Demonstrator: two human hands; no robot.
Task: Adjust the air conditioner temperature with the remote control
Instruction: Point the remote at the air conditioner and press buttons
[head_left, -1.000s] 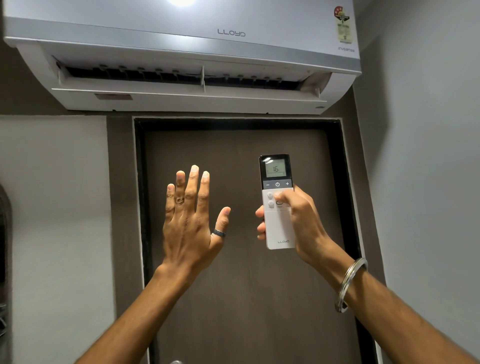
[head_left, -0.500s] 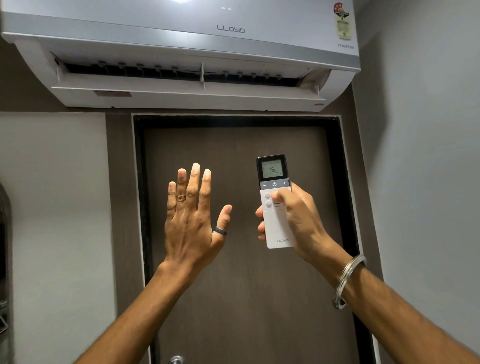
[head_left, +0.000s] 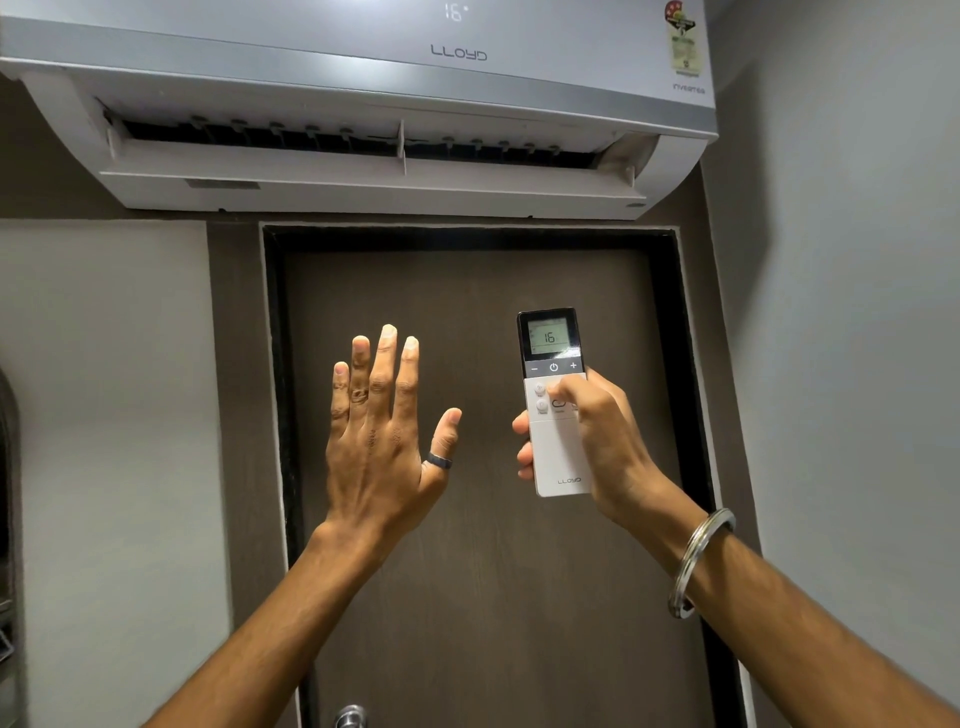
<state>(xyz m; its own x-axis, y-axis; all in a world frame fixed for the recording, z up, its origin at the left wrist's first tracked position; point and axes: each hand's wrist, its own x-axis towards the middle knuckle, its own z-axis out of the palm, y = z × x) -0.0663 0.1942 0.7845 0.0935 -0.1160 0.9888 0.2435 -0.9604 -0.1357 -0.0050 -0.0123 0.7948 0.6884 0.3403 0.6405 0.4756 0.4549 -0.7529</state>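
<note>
White plastic made up the lower body of the remote control (head_left: 555, 415), which stood upright in the right hand (head_left: 597, 441), raised in front of a dark brown door (head_left: 493, 597) and pointed toward the air conditioner (head_left: 363, 104) mounted above the door frame. The right hand was wrapped around the remote, fingers behind it and the thumb lying across the small round buttons just under the dark strip with the minus, power and plus keys. The left hand (head_left: 384, 441) was empty, fingers spread and palm facing away, held up beside the remote without touching it. Both the remote's screen and the unit's front panel read 16, and the flap under the unit hung open.

The step in hand looked like the setting itself: remote aimed, thumb resting below the temperature keys. A change would call for sliding the thumb up to the plus or minus key and pressing while keeping the remote aimed at the unit.
</note>
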